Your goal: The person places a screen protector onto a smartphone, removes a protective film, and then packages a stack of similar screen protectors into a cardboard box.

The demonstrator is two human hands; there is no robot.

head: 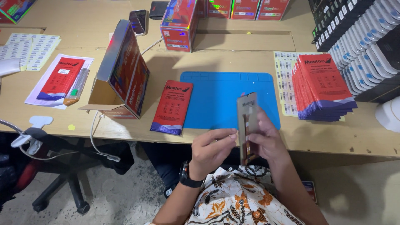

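My right hand holds a flat card-like pack upright, edge-on to the camera, just in front of the table's near edge. My left hand, with a black watch on its wrist, pinches the pack's left edge with fingertips. Behind them on the table lies a blue mat. A single red flat pack lies left of the mat. A fanned stack of red packs sits right of it.
An open red carton stands on its side at left, with a cable running from it. Sticker sheets, a phone, more red boxes and trays of white items fill the table. An office chair stands lower left.
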